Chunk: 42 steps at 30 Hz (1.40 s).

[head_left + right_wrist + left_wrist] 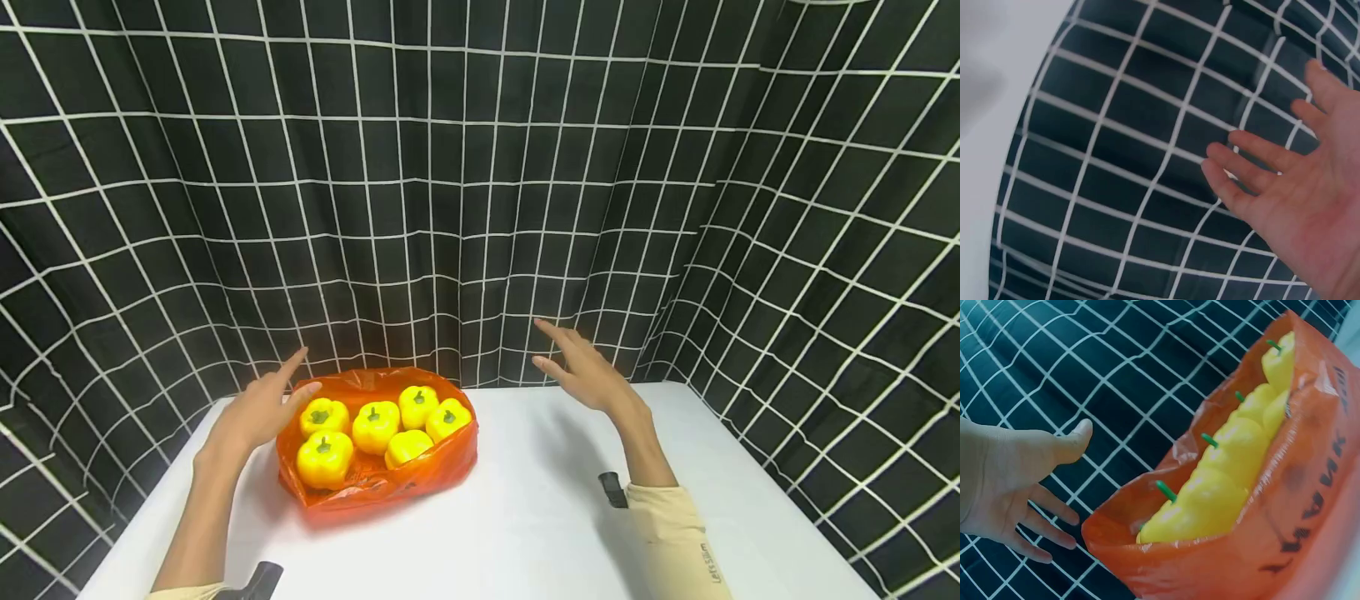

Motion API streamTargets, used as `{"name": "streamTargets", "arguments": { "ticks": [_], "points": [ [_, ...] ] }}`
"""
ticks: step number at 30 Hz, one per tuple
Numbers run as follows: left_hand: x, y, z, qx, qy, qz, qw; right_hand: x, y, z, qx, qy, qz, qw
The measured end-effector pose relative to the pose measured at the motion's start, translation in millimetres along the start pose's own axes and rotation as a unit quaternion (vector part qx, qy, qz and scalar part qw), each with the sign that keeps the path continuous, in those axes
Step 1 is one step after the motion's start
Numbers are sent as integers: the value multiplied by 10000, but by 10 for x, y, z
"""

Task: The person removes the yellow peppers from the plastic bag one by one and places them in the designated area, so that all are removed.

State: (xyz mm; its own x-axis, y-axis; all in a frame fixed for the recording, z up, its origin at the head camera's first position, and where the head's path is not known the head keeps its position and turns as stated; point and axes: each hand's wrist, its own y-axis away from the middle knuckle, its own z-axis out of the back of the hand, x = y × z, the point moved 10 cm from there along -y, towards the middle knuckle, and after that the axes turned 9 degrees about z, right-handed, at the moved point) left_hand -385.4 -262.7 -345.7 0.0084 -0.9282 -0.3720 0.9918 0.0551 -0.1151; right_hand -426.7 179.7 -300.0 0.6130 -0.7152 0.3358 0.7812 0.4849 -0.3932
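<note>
An orange-red plastic bag point(442, 475) lies on the left part of the table with its mouth spread wide. Inside sit several yellow bell peppers point(376, 427) with green stems. In the left wrist view dark printed letters run along the side of the bag point(1310, 487). My left hand point(258, 410) hovers by the bag's left rim, fingers extended and holding nothing; the left wrist view shows the hand point(1022, 469) apart from the bag. Above the table's right half my right hand point(588, 371) is raised with its fingers spread, well away from the bag.
A white table point(517, 517) reaches back to a black curtain point(480, 208) with a white grid, which also runs along both sides. Black straps point(612, 490) sit at the wrists, by the beige sleeves point(667, 525).
</note>
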Motion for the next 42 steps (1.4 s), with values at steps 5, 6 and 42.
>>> {"name": "streamTargets", "arguments": {
  "ticks": [5, 6, 42],
  "points": [
    [119, 0, -82, 180, 49, 178, 9997, 268, -55, -137, -6, -63, 228, 9997],
    [139, 6, -109, 230, 37, 190, 9995, 322, -61, -178, 51, -99, 260, 9996],
    [155, -234, -213, 679, 158, 486, 9964, 961, -452, -772, 797, 100, 1115, 9905]
  ]
}}
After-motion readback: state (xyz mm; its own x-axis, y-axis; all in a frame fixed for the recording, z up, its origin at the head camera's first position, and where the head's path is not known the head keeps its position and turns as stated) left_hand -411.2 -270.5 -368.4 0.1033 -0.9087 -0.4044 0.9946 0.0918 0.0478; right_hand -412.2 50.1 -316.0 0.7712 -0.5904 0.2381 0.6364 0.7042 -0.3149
